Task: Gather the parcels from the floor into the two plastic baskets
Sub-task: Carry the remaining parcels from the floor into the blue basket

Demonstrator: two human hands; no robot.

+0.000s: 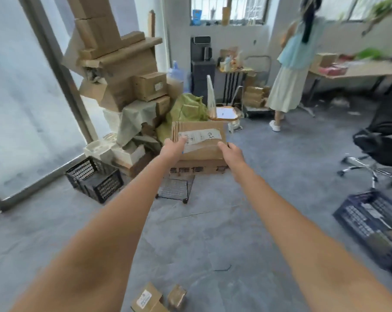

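Both arms outstretched. Left hand [174,147] and right hand [230,152] grip opposite sides of labelled cardboard parcel [199,140], held above printed carton [198,168]. Black plastic basket [96,180] left of carton; blue plastic basket [370,221] far right. Two small parcels [156,298] on floor, nearer camera.

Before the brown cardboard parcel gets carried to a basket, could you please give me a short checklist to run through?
1. Left hand grips the brown cardboard parcel: ok.
2. Right hand grips its other side: ok.
3. Parcel clear of the printed carton beneath: cannot tell.
4. Dark blue plastic basket has room: ok.
5. Black plastic basket has room: cannot tell.
6. Small parcels underfoot: not ok.
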